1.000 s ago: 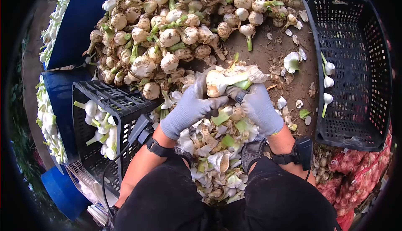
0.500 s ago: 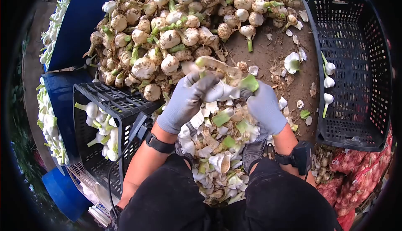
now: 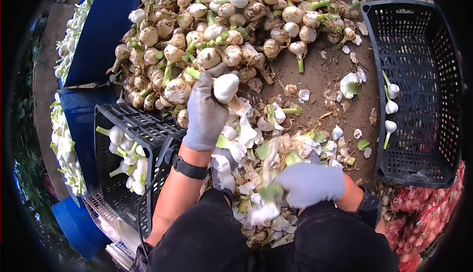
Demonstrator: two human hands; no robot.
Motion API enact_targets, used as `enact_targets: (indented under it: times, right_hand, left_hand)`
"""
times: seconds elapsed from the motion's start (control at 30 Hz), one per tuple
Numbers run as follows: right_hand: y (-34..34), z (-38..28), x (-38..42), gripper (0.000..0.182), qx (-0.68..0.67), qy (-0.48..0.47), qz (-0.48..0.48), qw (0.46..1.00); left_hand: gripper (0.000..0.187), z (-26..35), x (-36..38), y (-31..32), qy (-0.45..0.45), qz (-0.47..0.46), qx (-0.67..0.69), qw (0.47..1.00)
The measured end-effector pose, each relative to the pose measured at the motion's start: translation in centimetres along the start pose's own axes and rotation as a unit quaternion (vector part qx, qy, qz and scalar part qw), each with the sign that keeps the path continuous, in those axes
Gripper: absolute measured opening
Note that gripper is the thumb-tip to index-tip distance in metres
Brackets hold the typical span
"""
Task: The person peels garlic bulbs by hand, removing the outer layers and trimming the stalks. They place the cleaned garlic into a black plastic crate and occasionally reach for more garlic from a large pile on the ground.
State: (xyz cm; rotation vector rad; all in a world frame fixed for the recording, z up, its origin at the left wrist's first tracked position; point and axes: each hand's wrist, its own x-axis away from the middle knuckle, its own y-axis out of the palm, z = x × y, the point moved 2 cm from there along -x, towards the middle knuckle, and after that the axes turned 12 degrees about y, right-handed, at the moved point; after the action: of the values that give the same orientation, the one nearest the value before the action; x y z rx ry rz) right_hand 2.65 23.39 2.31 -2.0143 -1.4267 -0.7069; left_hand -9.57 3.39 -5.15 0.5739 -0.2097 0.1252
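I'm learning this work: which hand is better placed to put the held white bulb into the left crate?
Probably the left hand: it holds the white bulb and is nearer that crate. The right hand, blurred, is over the peelings, farther away.

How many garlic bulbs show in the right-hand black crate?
3: upper bulb, middle bulb and lower bulb, lined up at left in the crate. Others may be hidden.

A round, green-stemmed garlic bulb (image 3: 226, 88), brown-skinned a second ago, now shows smooth and white in the grey-gloved left hand (image 3: 206, 115); the grey-gloved right hand (image 3: 314, 185) has pulled away and dropped low over pale, papery peelings (image 3: 253, 176).
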Motion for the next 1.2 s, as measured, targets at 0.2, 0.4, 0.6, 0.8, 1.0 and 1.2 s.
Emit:
enact_targets:
  times: [0.2,0.4,0.6,0.8,1.0,1.2]
  right_hand:
    - [-2.7,1.1,-1.9,0.041,0.032,0.135,0.378,0.915]
    - [-3.5,2.3,-5.0,0.03,-0.425,-0.054,0.277,0.86]
    - [-2.4,1.4,-5.2,0.031,-0.14,-0.021,0.262,0.955]
    - [-11.4,8.2,-8.0,0.032,0.188,0.321,0.532,0.761]
    - [-11.1,12.2,-8.4,0.02,0.147,0.295,0.571,0.752]
    - [-6.9,4.6,-3.0,0.036,-0.497,-0.139,0.375,0.77]
  left_hand:
    - [0.038,0.8,0.6,3.3,-0.032,-0.078,0.008,0.996]
    - [0.038,-0.7,2.5,6.5,-0.001,-0.136,-0.121,0.983]
    - [0.054,6.6,-0.5,17.5,0.134,-0.343,-0.231,0.901]
    - [0.048,5.5,-2.3,14.0,0.083,-0.237,-0.195,0.948]
    - [0.044,0.0,-0.4,5.9,-0.052,-0.199,-0.334,0.92]
    - [0.058,-0.6,1.3,3.9,-0.059,-0.311,-0.256,0.913]
